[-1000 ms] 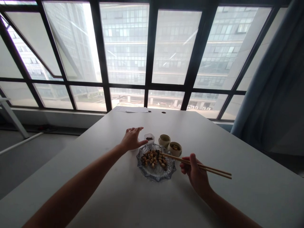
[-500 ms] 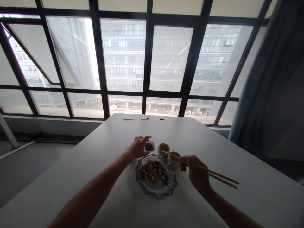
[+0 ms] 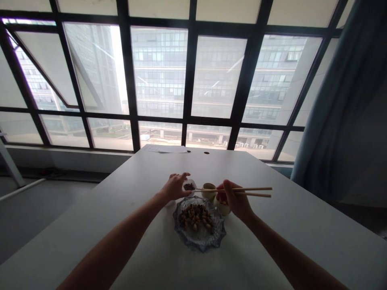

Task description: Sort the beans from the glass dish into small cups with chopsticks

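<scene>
Head view, and the right hand (image 3: 235, 201) has the chopsticks (image 3: 254, 189) pinched in its fingers, tips right at the small white dish (image 3: 194, 185) of dark bits (image 3: 189, 187)! Left hand (image 3: 174, 188) brackets that dish, thumb near side, fingers far side; gripping or not, I can't tell. Just in front, the glass plate (image 3: 193, 239) carries brown pieces (image 3: 195, 217); two pale cups (image 3: 208, 196) stand right of the dish.

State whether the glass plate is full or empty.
Partly full: the glass plate holds a pile of brown pieces, though its near part is bare.
</scene>
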### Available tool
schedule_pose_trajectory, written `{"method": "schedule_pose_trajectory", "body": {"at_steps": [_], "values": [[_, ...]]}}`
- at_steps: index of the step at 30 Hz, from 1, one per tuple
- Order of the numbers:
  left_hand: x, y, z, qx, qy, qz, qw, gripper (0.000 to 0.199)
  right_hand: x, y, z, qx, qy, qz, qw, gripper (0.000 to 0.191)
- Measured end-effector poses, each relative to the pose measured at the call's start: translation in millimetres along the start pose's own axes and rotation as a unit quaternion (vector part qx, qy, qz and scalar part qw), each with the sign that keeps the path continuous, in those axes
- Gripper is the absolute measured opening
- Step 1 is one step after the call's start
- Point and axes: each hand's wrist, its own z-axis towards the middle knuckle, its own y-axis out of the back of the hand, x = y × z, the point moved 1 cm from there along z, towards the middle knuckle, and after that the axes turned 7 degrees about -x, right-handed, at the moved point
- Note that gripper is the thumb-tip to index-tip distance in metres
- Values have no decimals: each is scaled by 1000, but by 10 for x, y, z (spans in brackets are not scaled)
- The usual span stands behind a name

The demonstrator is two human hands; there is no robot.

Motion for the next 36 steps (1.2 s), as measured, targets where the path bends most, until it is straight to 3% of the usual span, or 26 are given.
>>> {"method": "schedule_pose_trajectory", "body": {"at_steps": [1,4,7,10,14,18,23,28,33,36], "values": [[5,-12,12,8,10,7,1000,64,57,49,-41,11,-32,-1,999,61],[24,-49,61,46,46,29,998,64,180,112,-185,136,-119,-38,983,62],[41,-46,82,64,54,34,996,64,169,79,-304,214,-153,-64,963,59],[76,23,6,38,27,33,998,62,43,37,-338,184,-127,-59,973,56],[209,144,-272,-43,25,33,998,52,-111,64,-282,108,-87,-43,989,50],[426,121,-604,-99,78,-9,992,57,-102,125,-245,60,-79,-48,994,48],[596,-70,-827,-116,131,-90,980,70,36,48,-381,152,-43,-68,985,43],[576,-121,-839,-85,162,-109,977,76,125,-94,-555,227,4,-71,971,40],[530,-78,-818,-54,179,-94,978,74,101,-163,-630,233,103,-118,960,34],[525,-72,-819,-54,173,-89,979,74,54,-180,-646,232,119,-122,958,31]]}}
